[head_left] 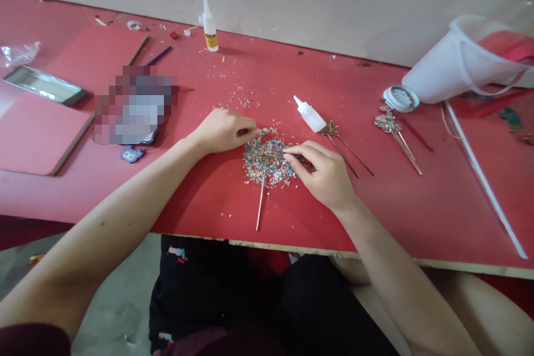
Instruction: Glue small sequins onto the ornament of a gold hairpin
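A loose pile of small shiny multicoloured flakes lies on the red table in front of me. A metal hairpin stem sticks out of it toward the table's front edge; its head is lost among the flakes. My left hand is closed at the pile's upper left, its fingers curled and fingertips close to the flakes. At the right side my right hand makes a pinch, with a thin dark sliver at its fingertips, too small to name. Beyond that hand lies a bare two-pronged hairpin, beside a tipped white glue bottle.
A yellow-labelled glue bottle stands by the wall. A decorated hairpin lies right, near a white bucket on its side and a white strip. At left are a blurred-out phone, an open box and red boards.
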### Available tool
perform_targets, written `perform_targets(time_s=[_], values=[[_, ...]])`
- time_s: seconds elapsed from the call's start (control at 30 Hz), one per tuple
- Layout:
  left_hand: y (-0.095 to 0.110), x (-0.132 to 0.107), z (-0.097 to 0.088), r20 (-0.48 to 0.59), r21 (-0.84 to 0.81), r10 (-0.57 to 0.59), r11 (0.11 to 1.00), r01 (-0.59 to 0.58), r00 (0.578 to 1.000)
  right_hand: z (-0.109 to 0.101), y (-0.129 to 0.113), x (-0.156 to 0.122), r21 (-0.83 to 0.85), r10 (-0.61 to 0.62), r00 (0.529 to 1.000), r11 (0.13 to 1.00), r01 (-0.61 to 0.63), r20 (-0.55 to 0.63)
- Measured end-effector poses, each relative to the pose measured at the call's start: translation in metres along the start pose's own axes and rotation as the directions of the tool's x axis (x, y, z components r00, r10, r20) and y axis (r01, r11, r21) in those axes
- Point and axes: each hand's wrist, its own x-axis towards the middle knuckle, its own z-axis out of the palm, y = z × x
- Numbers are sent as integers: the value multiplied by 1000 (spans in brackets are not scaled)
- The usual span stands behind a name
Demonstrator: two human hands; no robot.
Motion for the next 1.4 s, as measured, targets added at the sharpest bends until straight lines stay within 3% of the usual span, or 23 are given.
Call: perform_targets(time_s=[0.2,0.47,0.73,1.0,1.4], values=[[1,1,0,-3,-3,-8,1000,8,1000,-3,-3,2,5,10,998,1000,-10,-55],[-1,0,1,-17,-4,8,1000,-8,1000,-4,2,1,38,-19,1000,999,18,8],[-1,1,2,-30,14,18,1000,-17,999,-16,7,3,-4,-11,999,1000,11,-45],[-1,0,2,-36,8,13,1000,-13,999,-21,12,-2,24,-63,991,998,61,115],[-1,1,3,-13,28,-2,1000,2,1000,-27,16,-2,-43,-33,990,998,39,136]])
